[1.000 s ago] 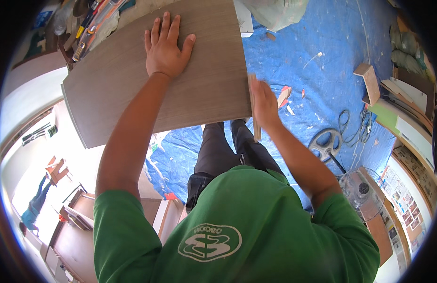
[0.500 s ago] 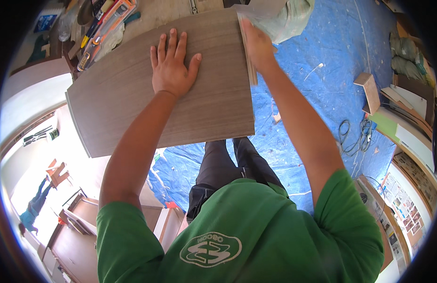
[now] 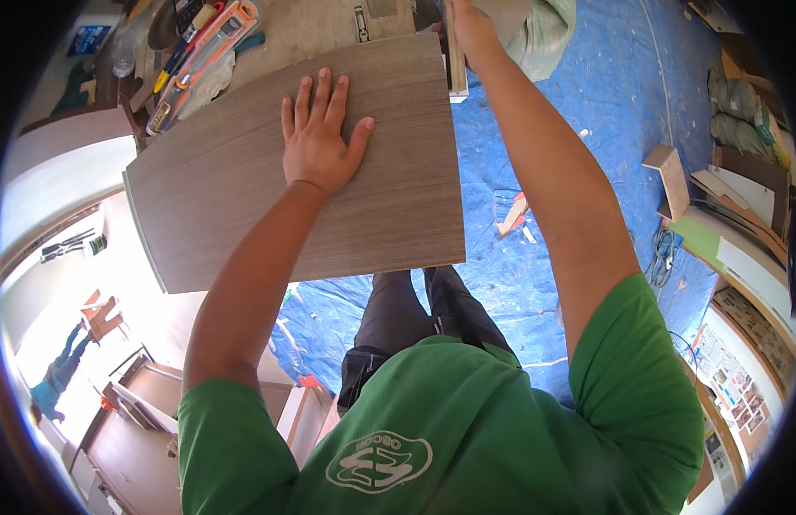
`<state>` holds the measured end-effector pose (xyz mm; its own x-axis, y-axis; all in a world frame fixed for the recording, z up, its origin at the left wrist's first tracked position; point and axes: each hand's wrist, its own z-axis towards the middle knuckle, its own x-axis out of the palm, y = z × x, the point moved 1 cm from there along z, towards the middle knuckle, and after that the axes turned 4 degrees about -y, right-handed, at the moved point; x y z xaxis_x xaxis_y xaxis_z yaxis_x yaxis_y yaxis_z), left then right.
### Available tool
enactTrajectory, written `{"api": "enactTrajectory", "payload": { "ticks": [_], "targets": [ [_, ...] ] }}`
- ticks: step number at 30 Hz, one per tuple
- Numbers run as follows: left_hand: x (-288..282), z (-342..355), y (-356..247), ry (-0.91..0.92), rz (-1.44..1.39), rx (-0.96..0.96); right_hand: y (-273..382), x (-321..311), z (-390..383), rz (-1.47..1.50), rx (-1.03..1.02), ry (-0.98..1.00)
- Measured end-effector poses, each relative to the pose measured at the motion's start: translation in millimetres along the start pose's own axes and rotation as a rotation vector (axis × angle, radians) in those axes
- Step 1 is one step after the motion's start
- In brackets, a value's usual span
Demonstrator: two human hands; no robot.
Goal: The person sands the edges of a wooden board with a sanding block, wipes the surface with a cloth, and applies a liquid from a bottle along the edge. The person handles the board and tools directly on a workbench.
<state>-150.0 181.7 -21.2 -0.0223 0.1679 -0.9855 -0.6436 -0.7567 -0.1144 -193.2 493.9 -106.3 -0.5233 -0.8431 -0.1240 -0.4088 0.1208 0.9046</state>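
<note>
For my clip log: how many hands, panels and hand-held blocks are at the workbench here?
Hands: 2, left hand flat on the panel, right hand gripping the block
Wood-grain panel: 1
Narrow block at the panel's right edge: 1
Total: 4

Right hand [image 3: 471, 30] fingertips cut off by top edge; grip on small block [image 3: 456, 51] unclear.

wood-grain board [image 3: 243, 197]: 1 | hands: 2, left hand [image 3: 319, 137], right hand [image 3: 471, 30] | small block [image 3: 455, 60] at the board's edge: 1 | blue floor sheet [image 3: 587, 129]: 1 | orange-handled tool [image 3: 205, 51]: 1 | wooden box [image 3: 673, 176] on the sheet: 1 | wood offcut [image 3: 512, 215]: 1 | cable coil [image 3: 664, 249]: 1
</note>
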Motion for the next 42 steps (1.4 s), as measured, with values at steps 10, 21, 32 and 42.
{"api": "enactTrajectory", "payload": {
  "ticks": [10,21,32,42],
  "targets": [
    [-6,-6,4,0.003,-0.002,-0.028,-13,-41,-135,0.295,0.019,0.159],
    [-4,-7,7,0.007,-0.009,-0.033,-31,-46,-204,-0.118,-0.426,0.146],
    [-7,-7,5,0.029,0.004,-0.049,-22,-33,-171,-0.210,-0.583,0.146],
    [-7,-7,7,0.034,0.001,-0.047,-20,-42,-152,-0.406,-0.668,0.146]
  ]
}}
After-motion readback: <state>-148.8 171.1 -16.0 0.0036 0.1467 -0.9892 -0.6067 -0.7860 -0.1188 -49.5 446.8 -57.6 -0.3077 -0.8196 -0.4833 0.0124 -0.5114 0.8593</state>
